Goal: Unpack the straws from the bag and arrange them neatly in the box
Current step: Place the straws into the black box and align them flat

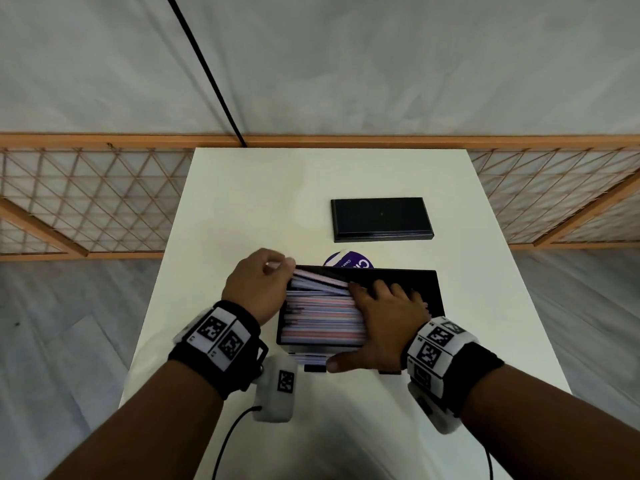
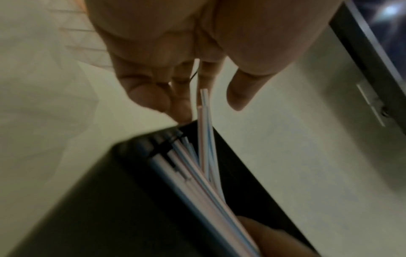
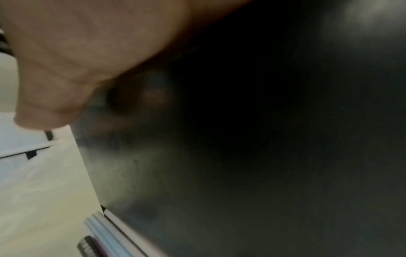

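The black box is seen on the white tabletop, packed with striped straws. A few straws at the far edge are pinched at their ends by the left hand and stick out askew. The right hand lies flat on the straws, fingers straight, thumb along the near wall. Beyond are a purple bag (partly hidden) and a black lid.
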Tool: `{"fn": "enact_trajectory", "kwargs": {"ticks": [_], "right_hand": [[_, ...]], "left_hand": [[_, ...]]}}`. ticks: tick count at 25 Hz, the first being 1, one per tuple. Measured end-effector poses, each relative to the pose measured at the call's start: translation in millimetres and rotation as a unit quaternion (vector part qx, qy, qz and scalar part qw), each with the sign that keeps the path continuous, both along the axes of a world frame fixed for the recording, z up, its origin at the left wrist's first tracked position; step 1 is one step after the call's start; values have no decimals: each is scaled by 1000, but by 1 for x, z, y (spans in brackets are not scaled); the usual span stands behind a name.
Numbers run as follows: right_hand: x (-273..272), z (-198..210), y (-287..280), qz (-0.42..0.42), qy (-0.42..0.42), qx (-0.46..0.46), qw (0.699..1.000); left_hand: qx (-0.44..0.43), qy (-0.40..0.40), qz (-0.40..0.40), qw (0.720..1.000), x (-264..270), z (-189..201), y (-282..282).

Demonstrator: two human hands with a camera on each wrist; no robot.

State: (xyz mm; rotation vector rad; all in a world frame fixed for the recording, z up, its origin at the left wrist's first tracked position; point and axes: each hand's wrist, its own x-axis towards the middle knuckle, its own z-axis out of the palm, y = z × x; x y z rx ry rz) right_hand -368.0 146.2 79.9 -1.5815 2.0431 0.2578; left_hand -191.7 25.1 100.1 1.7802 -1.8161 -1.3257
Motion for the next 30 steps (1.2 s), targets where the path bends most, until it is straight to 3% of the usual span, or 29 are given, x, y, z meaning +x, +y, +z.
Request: {"fn": "enact_trajectory", "kwargs": {"ticks": [5, 14, 22, 30], "right_hand": [[3, 0, -9, 3, -20, -4, 1000], [-6, 7, -1, -3, -29, -30, 999], [-4, 3, 7, 0, 23, -46, 999], [6, -6, 3, 17, -3, -128, 992]], "left_hand": [[-91, -39, -3, 995, 4, 3, 8], [-63, 91, -32, 993, 26, 8, 0], [-104, -5, -174, 979, 12, -1, 18], [-177, -5, -234, 956, 6, -19, 36]]}}
